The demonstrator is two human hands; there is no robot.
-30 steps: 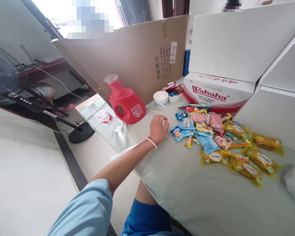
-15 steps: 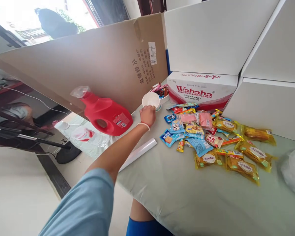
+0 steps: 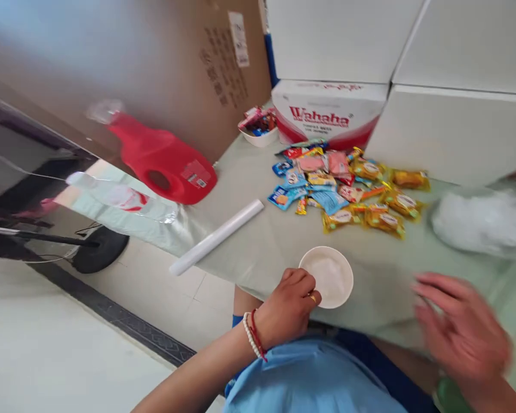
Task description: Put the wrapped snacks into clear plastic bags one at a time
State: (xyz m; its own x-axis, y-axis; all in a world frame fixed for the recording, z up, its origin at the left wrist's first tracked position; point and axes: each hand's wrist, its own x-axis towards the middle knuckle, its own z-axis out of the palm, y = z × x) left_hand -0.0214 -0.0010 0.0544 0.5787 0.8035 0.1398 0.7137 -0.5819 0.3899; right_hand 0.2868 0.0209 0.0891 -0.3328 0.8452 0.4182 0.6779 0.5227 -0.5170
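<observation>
I note left hand (image 3: 289, 303) pinching rim of white cup (image 3: 327, 276) at table's (image 3: 284, 241) near edge, steadying it. Right hand (image 3: 460, 327) blurred, spread open, empty. Snack packets (image 3: 344, 186) heaped toward far edge.

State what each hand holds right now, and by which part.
The left hand grips the white paper cup by its near left rim. The right hand is open, blurred, and holds nothing.

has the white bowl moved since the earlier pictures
Yes. The white bowl left its spot by the Wahaha box and now sits at the near table edge, held by the left hand.
</observation>
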